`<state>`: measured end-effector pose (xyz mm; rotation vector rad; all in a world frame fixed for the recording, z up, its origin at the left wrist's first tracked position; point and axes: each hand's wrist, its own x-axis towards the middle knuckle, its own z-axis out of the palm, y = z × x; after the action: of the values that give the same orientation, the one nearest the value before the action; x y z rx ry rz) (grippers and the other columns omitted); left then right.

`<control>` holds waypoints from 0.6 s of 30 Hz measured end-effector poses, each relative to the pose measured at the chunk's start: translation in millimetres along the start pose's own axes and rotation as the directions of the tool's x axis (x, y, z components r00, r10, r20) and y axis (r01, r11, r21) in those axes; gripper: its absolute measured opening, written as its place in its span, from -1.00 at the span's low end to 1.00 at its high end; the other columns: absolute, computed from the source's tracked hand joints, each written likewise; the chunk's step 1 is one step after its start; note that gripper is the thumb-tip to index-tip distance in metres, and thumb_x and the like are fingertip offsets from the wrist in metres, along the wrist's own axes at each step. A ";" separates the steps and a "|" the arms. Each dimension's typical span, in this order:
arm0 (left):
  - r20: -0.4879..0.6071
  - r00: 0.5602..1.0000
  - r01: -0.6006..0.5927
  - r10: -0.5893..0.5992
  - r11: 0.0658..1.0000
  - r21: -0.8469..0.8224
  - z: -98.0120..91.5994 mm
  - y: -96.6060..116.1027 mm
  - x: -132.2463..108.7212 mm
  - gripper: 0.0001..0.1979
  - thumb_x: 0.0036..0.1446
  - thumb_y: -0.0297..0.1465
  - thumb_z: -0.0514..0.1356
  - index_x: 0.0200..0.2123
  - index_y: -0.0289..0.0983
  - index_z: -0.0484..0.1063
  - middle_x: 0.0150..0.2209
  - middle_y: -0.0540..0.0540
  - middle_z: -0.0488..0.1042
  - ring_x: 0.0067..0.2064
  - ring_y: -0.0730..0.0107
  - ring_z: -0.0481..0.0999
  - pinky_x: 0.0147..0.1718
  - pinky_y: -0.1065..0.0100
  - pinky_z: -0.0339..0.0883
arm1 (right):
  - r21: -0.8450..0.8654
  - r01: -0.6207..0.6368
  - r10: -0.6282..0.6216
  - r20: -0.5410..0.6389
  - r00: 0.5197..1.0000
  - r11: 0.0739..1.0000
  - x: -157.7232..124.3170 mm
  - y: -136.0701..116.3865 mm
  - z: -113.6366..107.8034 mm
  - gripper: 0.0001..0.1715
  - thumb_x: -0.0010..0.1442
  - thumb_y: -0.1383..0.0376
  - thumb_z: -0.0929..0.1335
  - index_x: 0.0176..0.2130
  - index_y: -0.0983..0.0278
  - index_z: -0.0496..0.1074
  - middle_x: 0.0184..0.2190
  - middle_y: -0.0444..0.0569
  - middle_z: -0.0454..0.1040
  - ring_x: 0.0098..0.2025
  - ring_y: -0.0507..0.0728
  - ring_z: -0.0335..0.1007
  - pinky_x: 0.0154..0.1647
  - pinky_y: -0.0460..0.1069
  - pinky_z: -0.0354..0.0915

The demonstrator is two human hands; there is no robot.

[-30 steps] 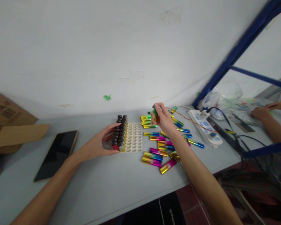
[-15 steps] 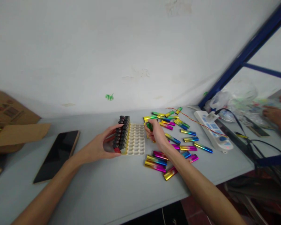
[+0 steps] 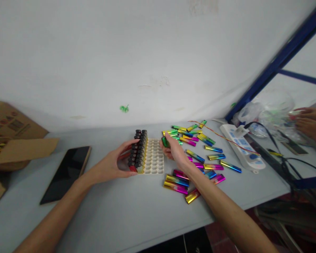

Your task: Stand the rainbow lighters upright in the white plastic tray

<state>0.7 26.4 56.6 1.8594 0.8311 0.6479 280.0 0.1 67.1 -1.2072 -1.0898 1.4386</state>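
Observation:
A cream tray [image 3: 154, 162] with rows of round holes lies mid-table. Its left rows hold upright lighters [image 3: 137, 151] with black tops. My left hand [image 3: 112, 165] grips the tray's left side, thumb and fingers around the filled rows. My right hand [image 3: 174, 151] is at the tray's right edge, closed on a green lighter [image 3: 165, 142]. Several loose metallic rainbow lighters [image 3: 197, 154] lie scattered to the right of the tray.
A black phone [image 3: 67, 173] lies left of the tray. Open cardboard boxes [image 3: 13, 140] stand at far left. A white power strip [image 3: 242, 147] with cables sits right. Another person's hands [image 3: 309, 121] work by plastic bags at far right. A blue frame post [image 3: 276, 59] rises there.
My right hand has come down from above the loose pile, carrying the green lighter left to the tray's right edge. My left hand has stayed on the tray.

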 end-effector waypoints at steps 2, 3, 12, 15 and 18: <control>-0.002 1.000 -0.001 0.001 1.000 0.003 0.2 0.3 0.0 0.10 -0.04 -0.23 0.61 0.52 0.03 0.20 0.52 -0.20 0.28 0.47 -0.33 0.35 0.46 -0.24 0.22 | 0.034 0.058 -0.059 0.031 0.998 0.998 1.2 -1.4 -1.9 -0.28 0.28 -0.38 0.31 -0.29 0.20 0.44 -0.54 -0.23 0.13 -0.55 0.02 -0.04 -0.56 -0.05 -0.03; -0.002 1.000 -0.001 0.001 1.000 0.002 0.4 0.3 0.0 0.10 -0.04 -0.23 0.61 0.52 0.03 0.20 0.52 -0.20 0.27 0.46 -0.33 0.35 0.46 -0.25 0.22 | 0.028 0.107 -0.108 0.040 0.993 0.994 1.8 -2.3 -3.3 -0.29 0.28 -0.38 0.32 -0.23 0.19 0.47 -0.51 -0.22 0.18 -0.53 0.03 0.04 -0.53 -0.05 0.05; 0.027 0.998 -0.049 0.050 0.998 -0.039 2.4 0.5 0.8 0.06 0.02 -0.25 0.60 0.51 0.01 0.18 0.52 -0.26 0.25 0.47 -0.19 0.36 0.48 -0.18 0.20 | -0.319 0.384 -0.382 0.070 0.922 0.867 24.9 -9.7 -12.9 -0.47 0.26 -0.19 0.47 -0.14 0.18 0.43 -0.27 -0.06 0.66 -0.18 0.17 0.57 -0.08 0.04 0.41; 0.028 0.999 -0.033 0.035 0.998 -0.047 2.8 1.3 0.8 0.06 0.01 -0.26 0.60 0.50 0.00 0.18 0.52 -0.26 0.25 0.47 -0.18 0.36 0.48 -0.15 0.22 | -0.482 0.390 -0.440 0.009 0.898 0.785 39.8 -12.1 -8.1 -0.52 0.28 -0.16 0.46 -0.13 0.15 0.42 -0.37 -0.11 0.65 -0.28 0.19 0.58 -0.15 0.05 0.38; 0.023 0.999 -0.035 0.037 0.997 -0.063 3.2 1.4 0.8 0.07 0.00 -0.27 0.60 0.50 -0.02 0.18 0.51 -0.26 0.26 0.47 -0.16 0.37 0.47 -0.13 0.23 | -0.545 0.401 -0.466 0.021 0.884 0.736 52.5 -11.3 -1.8 -0.53 0.31 -0.18 0.44 -0.17 0.14 0.40 -0.41 -0.12 0.64 -0.32 0.20 0.60 -0.20 0.03 0.38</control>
<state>3.9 24.8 56.8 1.8261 0.7550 0.6657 278.8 53.8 69.4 -1.2749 -1.6337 0.6988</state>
